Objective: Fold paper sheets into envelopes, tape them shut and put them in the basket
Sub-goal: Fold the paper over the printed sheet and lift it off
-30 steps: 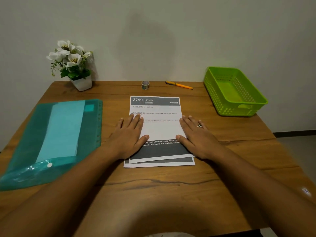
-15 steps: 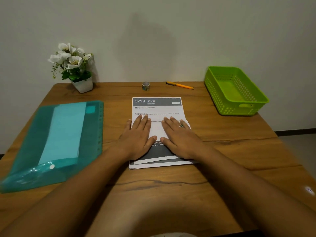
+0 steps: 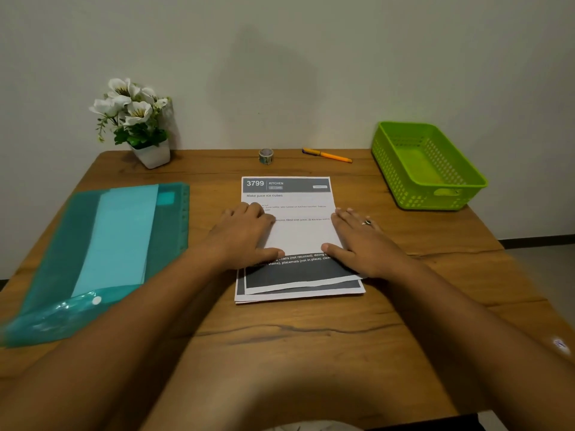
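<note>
Left hand (image 3: 245, 237) and right hand (image 3: 361, 241) lie flat, fingers outstretched, pressing the top white printed paper sheet (image 3: 298, 234) mid-way across the brown wooden table (image 3: 311, 353). Only a first fold, I judge (small tape roll (image 3: 266, 156) untouched); the green plastic lattice basket (image 3: 417, 194) holds no envelopes.

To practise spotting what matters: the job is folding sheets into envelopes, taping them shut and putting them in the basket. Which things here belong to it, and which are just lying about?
Belong to the job: sheets, tape, basket, left hand and right hand pressing the top sheet.
Lying about: pen, plant, folder.
</note>
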Motion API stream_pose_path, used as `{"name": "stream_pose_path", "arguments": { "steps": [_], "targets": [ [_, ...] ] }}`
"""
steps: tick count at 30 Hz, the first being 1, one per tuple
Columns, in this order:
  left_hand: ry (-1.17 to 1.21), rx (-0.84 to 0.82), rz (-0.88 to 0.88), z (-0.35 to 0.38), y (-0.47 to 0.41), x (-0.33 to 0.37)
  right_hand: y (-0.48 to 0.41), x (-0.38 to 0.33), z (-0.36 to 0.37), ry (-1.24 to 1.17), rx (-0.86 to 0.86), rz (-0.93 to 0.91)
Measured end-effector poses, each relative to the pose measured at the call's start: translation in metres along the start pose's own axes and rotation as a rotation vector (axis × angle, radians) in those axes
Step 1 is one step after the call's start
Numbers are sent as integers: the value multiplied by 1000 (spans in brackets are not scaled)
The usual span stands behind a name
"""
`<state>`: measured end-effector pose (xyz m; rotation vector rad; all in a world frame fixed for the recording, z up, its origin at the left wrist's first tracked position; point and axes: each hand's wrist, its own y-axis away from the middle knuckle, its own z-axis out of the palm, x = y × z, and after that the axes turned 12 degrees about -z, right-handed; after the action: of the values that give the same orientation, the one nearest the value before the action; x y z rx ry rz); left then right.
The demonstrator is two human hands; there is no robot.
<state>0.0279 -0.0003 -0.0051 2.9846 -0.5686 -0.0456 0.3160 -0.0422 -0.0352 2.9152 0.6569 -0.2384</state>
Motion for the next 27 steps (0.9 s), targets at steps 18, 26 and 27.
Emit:
{"name": "stream_pose_path", "arguments": {
  "steps": [18,26,27],
  "targets": [
    [52,262,10,-36,-28,12,-47,-39,-59,235,213,-176],
    [-144,310,41,-36,-28,25,-64,-58,-62,327,115,-143],
    [-151,304,40,-35,-27,28,-65,-62,-61,324,99,-132]
  ]
}}
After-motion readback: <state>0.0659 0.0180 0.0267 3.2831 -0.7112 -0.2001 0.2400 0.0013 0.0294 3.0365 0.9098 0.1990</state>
